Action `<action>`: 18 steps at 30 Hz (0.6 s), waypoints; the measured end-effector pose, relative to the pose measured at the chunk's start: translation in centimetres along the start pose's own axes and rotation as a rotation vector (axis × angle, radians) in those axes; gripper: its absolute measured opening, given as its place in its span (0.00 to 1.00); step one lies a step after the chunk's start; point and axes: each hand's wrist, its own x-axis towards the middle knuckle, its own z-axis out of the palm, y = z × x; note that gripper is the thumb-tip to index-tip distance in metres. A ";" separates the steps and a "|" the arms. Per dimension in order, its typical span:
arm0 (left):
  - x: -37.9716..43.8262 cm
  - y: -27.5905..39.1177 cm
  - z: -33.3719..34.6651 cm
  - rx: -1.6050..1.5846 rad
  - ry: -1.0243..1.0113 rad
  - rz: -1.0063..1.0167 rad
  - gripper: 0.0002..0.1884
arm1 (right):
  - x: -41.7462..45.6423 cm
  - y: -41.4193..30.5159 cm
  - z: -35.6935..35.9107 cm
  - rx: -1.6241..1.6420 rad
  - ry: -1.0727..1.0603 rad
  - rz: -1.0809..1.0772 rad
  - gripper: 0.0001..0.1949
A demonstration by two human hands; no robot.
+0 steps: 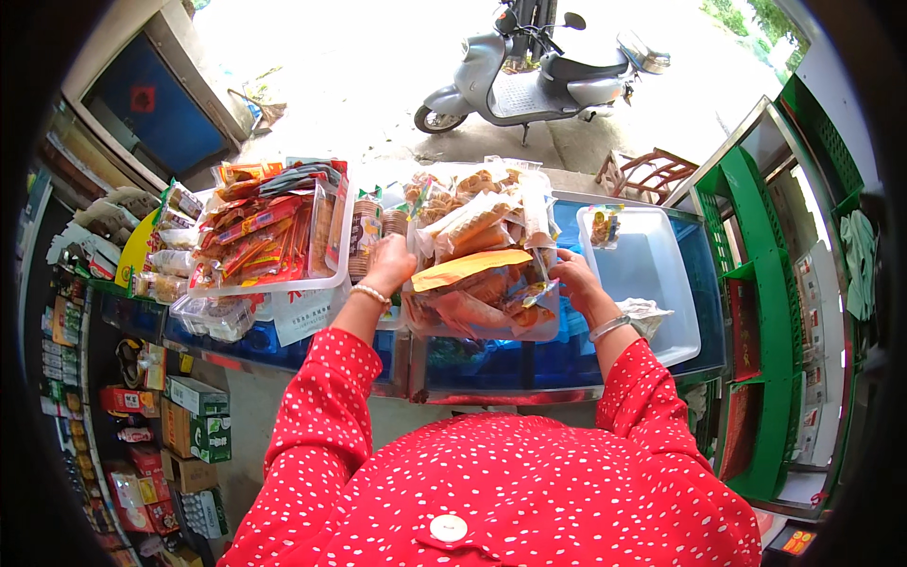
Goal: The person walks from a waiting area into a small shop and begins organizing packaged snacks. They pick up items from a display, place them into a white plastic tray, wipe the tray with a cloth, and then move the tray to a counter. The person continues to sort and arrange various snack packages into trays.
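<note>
My left hand [390, 264] and my right hand [575, 278] are at opposite sides of a translucent plastic bin [483, 329] heaped with wrapped pastries; their fingers bend at its rim. A yellow paper strip [473, 269] lies across the pastries near the front. Left of it, a white plastic bin [290, 286] is full of red snack packets [266, 230]. Between the two bins stand round stacked biscuits in packs [363, 237]. To the right, a white plastic tub [641, 266] has one snack packet [605, 225] at its rear left and a crumpled clear wrapper [645, 315] at its front.
The bins stand on a blue-topped glass counter [468, 375]. A clear plastic box [212, 317] lies near its front left edge. Green shelving [772, 312] rises at the right; cartons [202, 425] are stacked at the lower left. A scooter [524, 88] and a wooden stool [648, 173] stand beyond.
</note>
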 end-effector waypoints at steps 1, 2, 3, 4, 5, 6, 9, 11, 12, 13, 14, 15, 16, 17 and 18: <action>-0.7 0.0 0.0 -0.021 -0.029 0.007 0.15 | 0.6 0.3 -0.1 0.000 -0.018 -0.012 0.24; -0.7 0.1 -0.4 0.004 -0.035 0.021 0.16 | 1.3 0.6 -0.2 0.000 -0.037 -0.023 0.23; -1.0 0.1 -0.4 0.024 -0.042 0.031 0.16 | 1.3 0.4 -0.1 -0.005 -0.059 -0.031 0.22; -1.0 -0.1 -0.3 0.032 -0.032 0.047 0.16 | 1.3 0.4 0.0 0.008 -0.073 -0.038 0.22; -1.0 -0.3 -0.2 0.039 -0.021 0.062 0.16 | 1.2 0.3 0.2 0.020 -0.087 -0.045 0.21; -0.8 -0.4 -0.3 0.048 -0.003 0.079 0.16 | 1.1 -0.1 0.4 0.032 -0.103 -0.060 0.20; -1.4 -0.4 0.2 0.005 0.017 0.060 0.15 | 2.4 1.5 0.2 0.106 -0.125 -0.155 0.19; -1.9 -0.3 0.2 -0.028 0.025 0.051 0.14 | 2.9 2.2 -0.3 0.111 -0.140 -0.167 0.17; -2.1 -0.3 0.3 -0.041 0.050 0.057 0.14 | 2.9 2.4 -0.6 0.113 -0.146 -0.173 0.17; -2.3 -0.2 0.4 -0.053 0.074 0.065 0.14 | 2.9 2.6 -0.9 0.121 -0.156 -0.185 0.18; -2.5 0.0 0.5 -0.058 0.096 0.072 0.13 | 2.7 3.0 -1.4 0.130 -0.166 -0.198 0.20; -2.8 0.3 0.5 -0.142 0.195 0.113 0.13 | 2.4 3.3 -1.7 0.139 -0.174 -0.211 0.21; -3.3 0.3 0.6 -0.226 0.294 0.146 0.12 | 0.8 2.7 -1.3 0.167 -0.149 -0.198 0.17; -3.9 0.5 0.6 -0.308 0.393 0.181 0.12 | 0.3 2.8 -1.3 0.166 -0.141 -0.186 0.17; -4.8 1.5 -0.2 -0.311 0.372 0.192 0.12 | -0.1 3.1 -1.5 0.166 -0.125 -0.173 0.17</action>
